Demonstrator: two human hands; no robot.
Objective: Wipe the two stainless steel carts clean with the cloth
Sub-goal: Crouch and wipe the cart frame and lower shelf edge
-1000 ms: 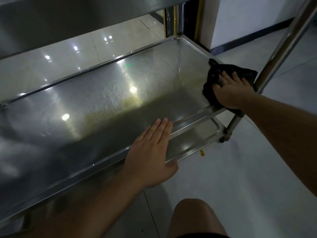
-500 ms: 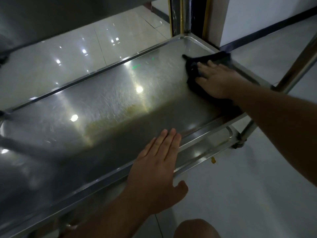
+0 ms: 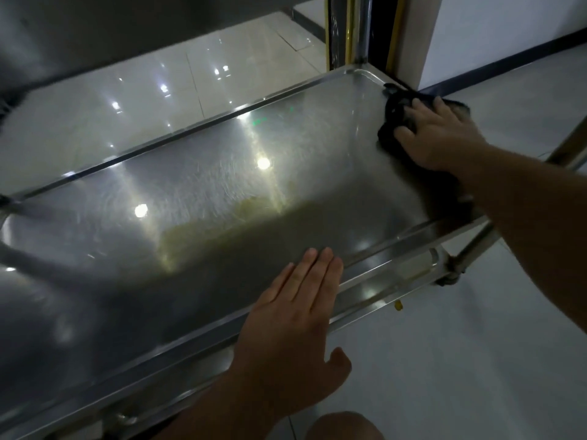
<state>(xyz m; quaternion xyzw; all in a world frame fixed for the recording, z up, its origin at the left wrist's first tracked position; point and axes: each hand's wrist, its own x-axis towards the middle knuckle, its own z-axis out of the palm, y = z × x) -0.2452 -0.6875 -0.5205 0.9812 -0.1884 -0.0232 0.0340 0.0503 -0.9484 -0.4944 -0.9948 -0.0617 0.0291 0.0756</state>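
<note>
Right hand (image 3: 438,134) presses the black cloth (image 3: 392,112), fingers spread, at the cart shelf's (image 3: 222,192) far right corner; left hand (image 3: 295,328) rests flat on the near edge, upright post (image 3: 359,30) behind.

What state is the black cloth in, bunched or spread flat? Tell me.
Bunched. The cloth sits crumpled in dark folds under the right hand, whose spread fingers press it onto the cart shelf near the far right corner.
</note>
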